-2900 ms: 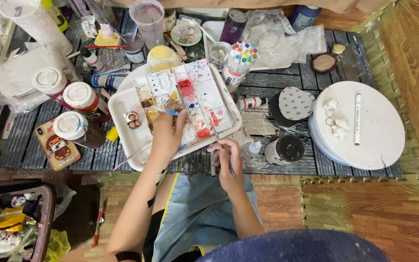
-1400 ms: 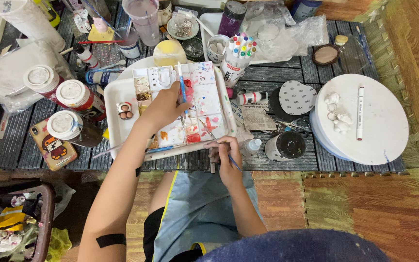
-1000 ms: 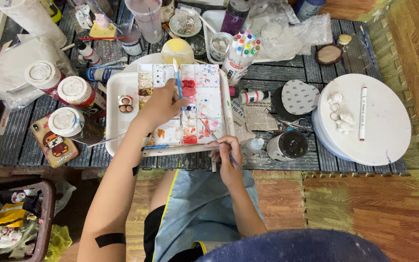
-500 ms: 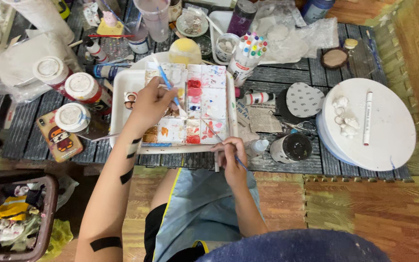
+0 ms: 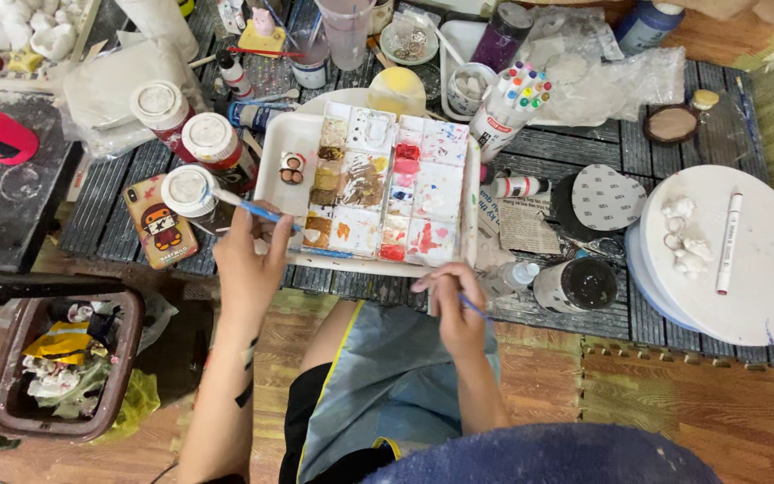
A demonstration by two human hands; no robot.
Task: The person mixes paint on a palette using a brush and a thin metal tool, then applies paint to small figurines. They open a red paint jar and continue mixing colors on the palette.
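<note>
Head view: the left hand (image 5: 248, 260) is closed on a blue-handled brush (image 5: 248, 208), its tip reaching the white-lidded jar (image 5: 188, 190) just left of the white paint palette (image 5: 378, 184), a position suited to loading or rinsing the bristles. The right hand (image 5: 459, 309) pinches a second thin brush (image 5: 469, 306) at the palette's near edge, over the lap. The phone (image 5: 161, 221) lies left of the palette, below the jar.

Bright, even daylight fills the scene, with only soft, faint shadows under the arms. The white round board (image 5: 745, 260) at three o'clock is near glare. Focus is sharp centrally; the edges bow slightly, and the blue cloth at six o'clock blurs.
</note>
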